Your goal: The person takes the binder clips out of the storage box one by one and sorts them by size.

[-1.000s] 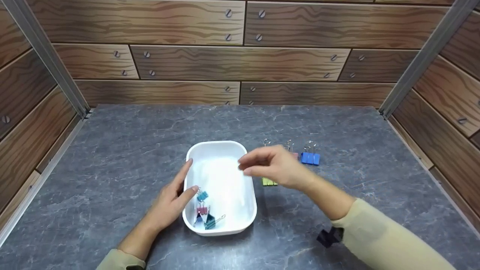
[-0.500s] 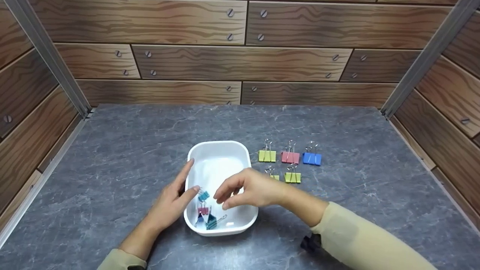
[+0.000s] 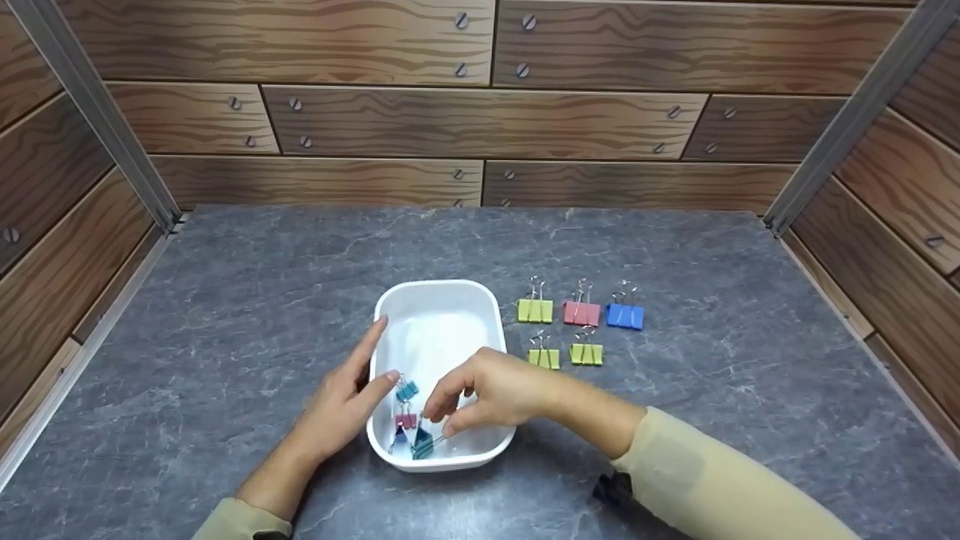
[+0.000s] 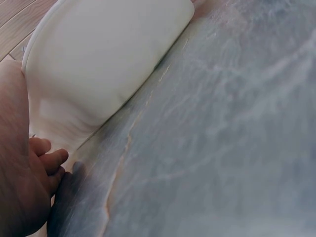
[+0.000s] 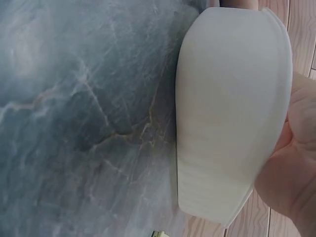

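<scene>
A white plastic container (image 3: pixel 442 319) stands on the table with binder clips in its near left corner. They include a small teal binder clip (image 3: pixel 407 391), a pink one (image 3: pixel 406 421), a dark blue one (image 3: pixel 400 435) and a dark teal one (image 3: pixel 423 445). My left hand (image 3: pixel 341 401) holds the container's left rim, thumb over the edge and index finger along the wall. My right hand (image 3: pixel 487 394) is inside the container, its thumb by the dark teal clip's wire handle and a gap between thumb and fingers. The wrist views show mostly the container's outer wall (image 5: pixel 232 108).
Right of the container, larger binder clips lie in two rows: yellow (image 3: pixel 535 311), pink (image 3: pixel 581 313) and blue (image 3: pixel 625 316) behind, two yellow ones (image 3: pixel 586 354) in front. Wood-patterned walls (image 3: pixel 375 124) bound the grey table (image 3: pixel 262 300).
My right hand has moved left and toward me, from above the larger clips into the container, down to the dark teal clip. The left hand stays on the rim.
</scene>
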`<state>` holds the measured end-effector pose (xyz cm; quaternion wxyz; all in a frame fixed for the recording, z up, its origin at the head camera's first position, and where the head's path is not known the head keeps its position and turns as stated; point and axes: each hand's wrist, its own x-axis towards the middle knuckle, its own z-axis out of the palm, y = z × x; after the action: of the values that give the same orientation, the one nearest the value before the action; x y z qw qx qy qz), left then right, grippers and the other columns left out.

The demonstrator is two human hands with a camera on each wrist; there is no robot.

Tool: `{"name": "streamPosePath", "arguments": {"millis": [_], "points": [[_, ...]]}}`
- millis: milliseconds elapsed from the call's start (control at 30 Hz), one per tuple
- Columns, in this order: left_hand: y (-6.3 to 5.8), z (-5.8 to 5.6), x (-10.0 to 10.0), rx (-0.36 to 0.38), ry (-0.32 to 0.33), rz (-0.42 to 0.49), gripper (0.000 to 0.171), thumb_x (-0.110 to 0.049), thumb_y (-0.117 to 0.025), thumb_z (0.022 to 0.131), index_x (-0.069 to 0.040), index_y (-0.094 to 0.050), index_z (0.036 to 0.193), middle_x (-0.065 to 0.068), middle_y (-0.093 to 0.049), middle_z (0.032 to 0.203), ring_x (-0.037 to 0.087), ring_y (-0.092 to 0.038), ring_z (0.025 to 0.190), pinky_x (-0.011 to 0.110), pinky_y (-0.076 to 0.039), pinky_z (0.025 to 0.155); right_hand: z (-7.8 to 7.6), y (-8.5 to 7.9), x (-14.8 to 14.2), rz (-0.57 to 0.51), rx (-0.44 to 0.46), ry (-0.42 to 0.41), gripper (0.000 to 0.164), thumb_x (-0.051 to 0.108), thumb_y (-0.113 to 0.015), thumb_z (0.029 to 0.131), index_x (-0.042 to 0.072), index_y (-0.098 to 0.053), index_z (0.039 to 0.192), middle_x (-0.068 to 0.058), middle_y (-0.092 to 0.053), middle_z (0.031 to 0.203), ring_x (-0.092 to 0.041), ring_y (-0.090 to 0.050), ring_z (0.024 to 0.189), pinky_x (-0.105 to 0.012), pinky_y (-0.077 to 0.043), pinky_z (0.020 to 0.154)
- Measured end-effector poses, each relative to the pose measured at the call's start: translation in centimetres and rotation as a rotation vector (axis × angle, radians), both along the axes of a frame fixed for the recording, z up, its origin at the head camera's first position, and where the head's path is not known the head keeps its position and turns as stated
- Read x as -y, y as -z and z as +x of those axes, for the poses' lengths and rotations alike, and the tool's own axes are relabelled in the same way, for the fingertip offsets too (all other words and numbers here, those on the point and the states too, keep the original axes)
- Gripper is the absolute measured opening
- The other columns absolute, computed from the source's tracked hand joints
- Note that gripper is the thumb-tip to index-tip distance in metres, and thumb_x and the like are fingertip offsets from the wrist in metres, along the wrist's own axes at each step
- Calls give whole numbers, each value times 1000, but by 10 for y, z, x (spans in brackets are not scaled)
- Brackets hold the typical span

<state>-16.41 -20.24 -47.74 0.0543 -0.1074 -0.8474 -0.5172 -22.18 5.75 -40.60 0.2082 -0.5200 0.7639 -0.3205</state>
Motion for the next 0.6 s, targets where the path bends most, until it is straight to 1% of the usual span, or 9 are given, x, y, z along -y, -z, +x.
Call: {"name": "streamPosePath", "arguments": {"millis": [200, 367, 500, 600], "points": [[-1, -1, 0, 21, 8, 14, 73, -33, -65, 107, -31, -29, 170, 10, -41, 166, 25, -44, 148, 52, -37, 119, 3, 2, 1, 52, -83, 0, 22, 16, -87, 89, 16, -84, 110, 6, -81, 101, 1, -71, 91, -27, -56, 88], [-1, -1, 0, 26, 4, 7, 73, -34, -65, 107, -30, -29, 170, 9, -38, 167, 27, -42, 150, 54, -35, 120, 5, 3, 2, 117, -159, 17, 21, 19, -87, 89, 20, -85, 109, 11, -81, 100, 8, -66, 87, -18, -51, 82], [-1, -1, -1, 25, 3, 6, 73, -34, -65, 107, -30, -29, 170, 10, -38, 168, 30, -41, 151, 56, -32, 121, 5, 4, 3, 148, -202, 19, 19, 20, -86, 89, 22, -85, 109, 12, -80, 98, 11, -61, 81, -15, -47, 78], [-1, -1, -1, 25, 5, 8, 73, -33, -65, 107, -31, -29, 170, 11, -38, 168, 30, -41, 151, 56, -32, 121, 5, 5, 3, 156, -223, 16, 18, 19, -86, 90, 22, -85, 108, 13, -80, 97, 11, -59, 79, -15, -46, 76]]}}
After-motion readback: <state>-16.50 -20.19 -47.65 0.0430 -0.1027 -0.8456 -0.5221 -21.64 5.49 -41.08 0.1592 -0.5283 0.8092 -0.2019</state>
